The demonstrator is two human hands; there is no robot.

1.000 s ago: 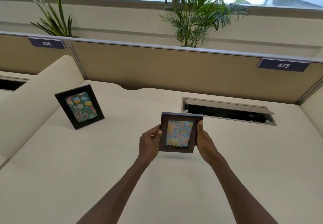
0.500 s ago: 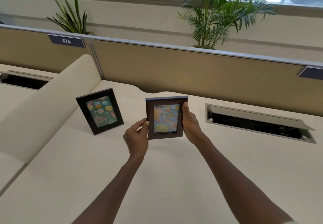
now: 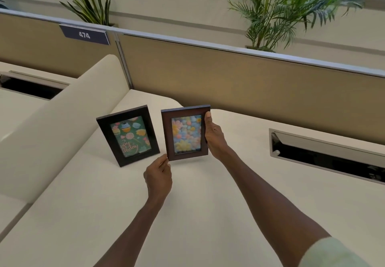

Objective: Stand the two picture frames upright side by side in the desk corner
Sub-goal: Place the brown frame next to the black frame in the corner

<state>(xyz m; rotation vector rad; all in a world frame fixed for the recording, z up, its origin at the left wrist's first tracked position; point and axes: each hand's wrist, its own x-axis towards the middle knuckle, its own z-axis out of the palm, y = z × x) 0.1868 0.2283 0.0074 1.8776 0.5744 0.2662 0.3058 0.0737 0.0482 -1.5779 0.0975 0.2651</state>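
A black picture frame (image 3: 128,135) with a green birthday picture stands upright on the cream desk (image 3: 208,214), near the corner by the cream side divider. Right beside it is a brown picture frame (image 3: 186,132) with a pastel flower picture, upright and facing me, its bottom edge just above or at the desk. My right hand (image 3: 213,136) grips its right edge, thumb on the front. My left hand (image 3: 159,175) pinches its lower left corner.
A tan partition (image 3: 239,75) with a "474" sign (image 3: 85,35) runs behind the desk. A cream curved divider (image 3: 62,121) bounds the left side. An open cable tray slot (image 3: 327,156) lies in the desk at right. Potted plants stand behind the partition.
Both hands have carried the brown frame left and away from me, bringing it next to the black frame. The black frame has stayed in place.
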